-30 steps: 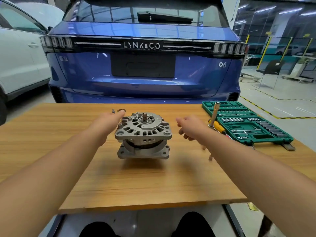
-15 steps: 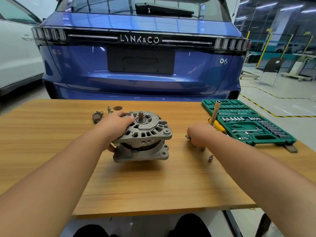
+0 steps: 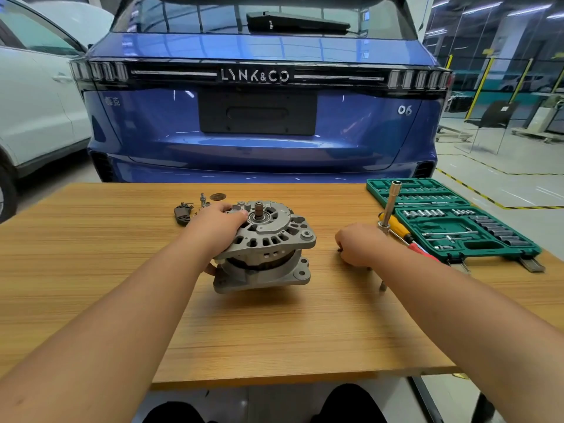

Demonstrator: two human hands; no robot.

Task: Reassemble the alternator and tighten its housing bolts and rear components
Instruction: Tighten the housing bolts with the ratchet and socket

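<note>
A grey cast alternator (image 3: 268, 245) stands on the wooden table (image 3: 91, 254), tilted up on its left side, shaft end upward. My left hand (image 3: 216, 230) grips its upper left edge, fingers over the top housing and thumb under. To the right, my right hand (image 3: 358, 244) lies knuckles up on the table with fingers curled over small dark parts; what it pinches is hidden. A loose bolt (image 3: 382, 285) lies beside my right forearm.
Behind the alternator lie a dark brush holder (image 3: 182, 212), a small stud (image 3: 202, 199) and a round washer (image 3: 218, 196). An open green socket set (image 3: 451, 222) sits at the right, with a yellow-handled screwdriver (image 3: 399, 228) and an upright socket extension (image 3: 390, 206). A blue car is parked beyond the table.
My left hand went from beside the alternator to gripping its top and tilting it. My right hand dropped from mid-air to the table near the loose bolts and curled.
</note>
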